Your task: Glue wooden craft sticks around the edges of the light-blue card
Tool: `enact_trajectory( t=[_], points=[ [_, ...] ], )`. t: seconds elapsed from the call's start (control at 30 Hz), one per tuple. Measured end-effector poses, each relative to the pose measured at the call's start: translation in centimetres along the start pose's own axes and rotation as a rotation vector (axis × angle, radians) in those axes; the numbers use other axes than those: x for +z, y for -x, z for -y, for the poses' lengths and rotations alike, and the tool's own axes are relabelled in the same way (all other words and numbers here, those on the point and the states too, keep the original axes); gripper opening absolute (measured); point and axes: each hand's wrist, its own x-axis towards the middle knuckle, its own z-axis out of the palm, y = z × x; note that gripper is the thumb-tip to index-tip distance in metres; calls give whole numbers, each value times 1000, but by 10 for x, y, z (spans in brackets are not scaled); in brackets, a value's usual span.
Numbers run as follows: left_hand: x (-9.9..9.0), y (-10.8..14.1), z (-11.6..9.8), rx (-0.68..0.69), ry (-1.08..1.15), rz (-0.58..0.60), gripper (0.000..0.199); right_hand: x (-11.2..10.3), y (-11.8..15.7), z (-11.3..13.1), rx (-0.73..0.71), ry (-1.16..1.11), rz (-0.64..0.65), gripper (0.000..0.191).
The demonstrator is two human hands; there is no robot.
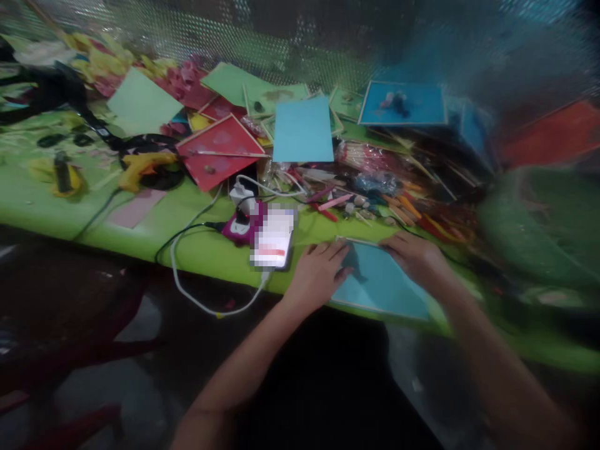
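Observation:
A light-blue sheet (391, 290) with thin pale strips along its edges lies flat at the front edge of the green table. My left hand (323, 269) rests on its upper left part, fingers stretched along the far edge and thumb apart. At the far right corner is my right hand (417, 253), its fingers bent and pressed together on the edge strip. Whether something small is pinched there is hidden. To the left of my left hand lies a lit phone (276, 237) with a white cable plugged in.
A purple power strip (239, 228) with a white charger (241, 194) sits beside the phone. Behind are a plain blue sheet (304, 130), a red framed board (220, 153) and loose craft bits. A yellow glue gun (145, 170) lies left; a green basin-like container (544, 225) stands right.

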Motion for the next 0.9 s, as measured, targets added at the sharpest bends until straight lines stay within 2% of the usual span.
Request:
enact_trajectory(
  t=[0.2, 0.67, 0.77, 0.9],
  points=[
    [0, -8, -4, -19, -94, 87, 51, 5, -1, -1, -9, 25, -26, 27],
    [5, -6, -1, -1, -136, 69, 50, 11, -5, -3, 26, 79, -64, 25],
    [5, -6, -1, -4, -142, 72, 50, 10, -2, -6, 56, 57, -136, 24],
    [4, -6, 0, -7, -149, 69, 50, -2, 15, -11, 137, 33, -311, 23]
  ],
)
